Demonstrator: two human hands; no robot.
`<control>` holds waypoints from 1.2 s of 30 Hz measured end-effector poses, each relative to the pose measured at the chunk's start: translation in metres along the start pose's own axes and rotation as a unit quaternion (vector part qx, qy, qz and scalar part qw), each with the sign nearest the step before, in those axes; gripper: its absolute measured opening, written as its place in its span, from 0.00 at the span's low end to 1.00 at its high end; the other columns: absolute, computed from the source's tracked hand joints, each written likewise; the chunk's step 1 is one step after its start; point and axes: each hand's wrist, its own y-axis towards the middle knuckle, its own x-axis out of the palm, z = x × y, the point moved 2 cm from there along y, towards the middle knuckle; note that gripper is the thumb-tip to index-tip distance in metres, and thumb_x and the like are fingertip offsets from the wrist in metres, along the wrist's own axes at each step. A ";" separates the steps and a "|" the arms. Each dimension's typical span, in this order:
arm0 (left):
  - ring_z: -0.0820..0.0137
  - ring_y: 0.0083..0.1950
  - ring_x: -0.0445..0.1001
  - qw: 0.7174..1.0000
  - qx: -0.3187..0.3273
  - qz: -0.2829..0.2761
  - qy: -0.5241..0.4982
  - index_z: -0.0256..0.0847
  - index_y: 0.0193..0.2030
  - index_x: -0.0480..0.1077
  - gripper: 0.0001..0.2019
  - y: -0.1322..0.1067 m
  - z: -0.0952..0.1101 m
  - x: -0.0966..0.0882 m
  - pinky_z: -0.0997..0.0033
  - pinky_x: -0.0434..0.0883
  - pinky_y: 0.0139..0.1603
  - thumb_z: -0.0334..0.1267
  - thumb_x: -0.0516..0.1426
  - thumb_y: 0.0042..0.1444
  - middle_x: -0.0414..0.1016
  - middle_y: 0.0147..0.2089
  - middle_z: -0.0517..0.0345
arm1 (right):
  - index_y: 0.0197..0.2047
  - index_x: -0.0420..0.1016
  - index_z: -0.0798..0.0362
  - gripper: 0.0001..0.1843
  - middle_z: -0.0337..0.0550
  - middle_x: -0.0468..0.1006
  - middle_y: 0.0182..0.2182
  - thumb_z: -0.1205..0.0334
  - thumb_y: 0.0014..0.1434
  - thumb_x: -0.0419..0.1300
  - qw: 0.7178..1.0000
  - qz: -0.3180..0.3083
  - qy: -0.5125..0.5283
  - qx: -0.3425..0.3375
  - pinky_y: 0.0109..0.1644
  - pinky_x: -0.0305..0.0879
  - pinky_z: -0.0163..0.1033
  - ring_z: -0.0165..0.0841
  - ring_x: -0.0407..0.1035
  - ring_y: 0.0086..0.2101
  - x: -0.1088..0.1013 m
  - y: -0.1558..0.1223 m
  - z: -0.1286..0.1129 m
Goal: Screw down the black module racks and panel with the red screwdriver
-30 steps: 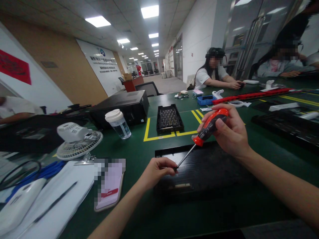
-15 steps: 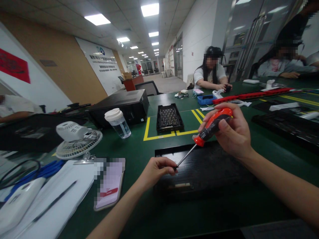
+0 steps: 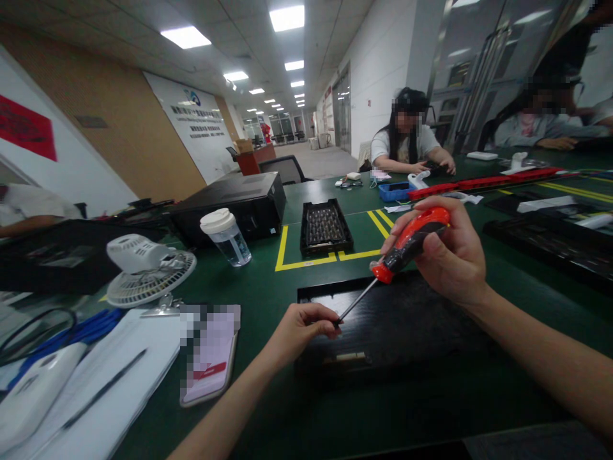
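Observation:
My right hand [image 3: 457, 255] is wrapped round the red and black handle of a screwdriver [image 3: 407, 246]. Its metal shaft slants down to the left. At the dark tip of the shaft, my left hand [image 3: 306, 326] pinches thumb and forefinger together; what lies between them is too small to make out. Beneath both hands lies a flat black panel [image 3: 397, 332] with a raised edge, possibly a computer case part. A pale strip shows near its front left. The screwdriver tip and left fingers are over the panel's left part; whether they touch it I cannot tell.
Beyond the panel stands a black tray [image 3: 326, 230] of small screws inside yellow tape. Leftward are a lidded cup [image 3: 227, 237], a black computer case [image 3: 234, 204], a white fan [image 3: 148, 268], a phone [image 3: 211, 358] and a clipboard [image 3: 115, 377]. A co-worker [image 3: 407, 137] sits opposite.
My right hand and the screwdriver handle have shifted very slightly right; my left hand keeps its pinch at the tip. The co-worker opposite has spread their hands around a dark object.

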 end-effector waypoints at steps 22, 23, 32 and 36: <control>0.67 0.34 0.76 0.997 0.030 0.001 0.068 0.36 0.36 0.78 0.08 -0.002 0.002 -0.002 0.68 0.71 0.40 0.35 0.60 0.51 0.79 0.32 0.53 | 0.54 0.60 0.51 0.24 0.48 0.73 0.39 0.59 0.57 0.62 0.996 -0.044 -0.042 -0.061 0.40 0.74 0.47 0.39 0.75 0.38 0.004 -0.005 -0.004; 0.67 0.35 0.76 0.997 0.033 0.001 0.072 0.37 0.36 0.78 0.08 -0.002 0.003 -0.002 0.68 0.71 0.40 0.35 0.60 0.51 0.79 0.33 0.53 | 0.54 0.60 0.51 0.23 0.48 0.73 0.40 0.59 0.57 0.62 0.996 -0.042 -0.046 -0.065 0.40 0.74 0.47 0.39 0.75 0.38 0.005 -0.006 -0.004; 0.68 0.37 0.74 0.992 0.067 -0.003 0.109 0.38 0.38 0.78 0.08 -0.001 0.004 -0.004 0.69 0.69 0.40 0.33 0.59 0.52 0.78 0.36 0.53 | 0.54 0.61 0.50 0.23 0.46 0.73 0.39 0.58 0.57 0.62 0.995 -0.033 -0.052 -0.075 0.39 0.75 0.49 0.39 0.75 0.38 0.006 -0.006 -0.004; 0.67 0.42 0.74 0.995 0.047 0.008 0.092 0.41 0.47 0.75 0.15 -0.002 0.006 -0.004 0.68 0.69 0.44 0.31 0.57 0.52 0.78 0.43 0.53 | 0.54 0.61 0.49 0.23 0.46 0.73 0.38 0.58 0.57 0.62 0.995 -0.031 -0.062 -0.079 0.39 0.75 0.51 0.40 0.75 0.38 0.004 -0.006 -0.004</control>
